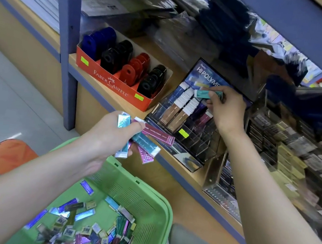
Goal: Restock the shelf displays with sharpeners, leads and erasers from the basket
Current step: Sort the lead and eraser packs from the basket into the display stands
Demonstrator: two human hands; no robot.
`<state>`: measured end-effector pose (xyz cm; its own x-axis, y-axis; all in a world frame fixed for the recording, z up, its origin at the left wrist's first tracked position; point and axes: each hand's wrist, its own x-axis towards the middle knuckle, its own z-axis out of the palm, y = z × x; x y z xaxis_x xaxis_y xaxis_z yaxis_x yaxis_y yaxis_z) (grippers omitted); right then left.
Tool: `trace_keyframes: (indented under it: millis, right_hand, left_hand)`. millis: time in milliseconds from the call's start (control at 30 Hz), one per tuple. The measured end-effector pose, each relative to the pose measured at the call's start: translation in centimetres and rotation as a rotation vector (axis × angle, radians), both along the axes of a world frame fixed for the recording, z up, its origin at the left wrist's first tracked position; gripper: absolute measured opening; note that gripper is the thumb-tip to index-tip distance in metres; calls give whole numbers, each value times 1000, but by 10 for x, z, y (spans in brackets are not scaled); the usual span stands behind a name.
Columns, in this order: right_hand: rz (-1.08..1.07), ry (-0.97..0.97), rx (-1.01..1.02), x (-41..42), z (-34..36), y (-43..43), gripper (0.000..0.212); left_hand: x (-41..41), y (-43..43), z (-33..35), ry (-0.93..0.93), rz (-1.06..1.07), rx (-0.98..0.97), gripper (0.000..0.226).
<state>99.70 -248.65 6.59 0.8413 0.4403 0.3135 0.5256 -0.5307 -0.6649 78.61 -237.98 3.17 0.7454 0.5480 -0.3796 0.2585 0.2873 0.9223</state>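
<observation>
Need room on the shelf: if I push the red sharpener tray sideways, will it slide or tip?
Probably slides: the red sharpener tray is low, wide cardboard lying flat. Likely light; its upright sharpeners might wobble or topple.

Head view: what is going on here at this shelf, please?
A person is restocking a shelf. The right hand pinches one teal pack over the Hi-Polymer display rack. The left hand grips a bunch of teal and pink packs above the green basket, which holds many more. A red box of sharpeners stands beside the rack.
</observation>
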Motion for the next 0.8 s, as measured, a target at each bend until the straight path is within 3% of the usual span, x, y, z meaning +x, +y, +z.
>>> trace_keyframes:
  millis: [300, 633, 800]
  right_hand:
    - [52, -59, -240, 14, 3, -6, 8]
    - [132, -144, -280, 15, 3, 8, 21]
    - [143, -177, -336, 19, 9, 7, 17]
  left_hand:
    - [0, 1, -1, -2, -18, -34, 13]
    - [0, 2, -2, 5, -12, -36, 14]
    - [2, 2, -2, 1, -4, -43, 14]
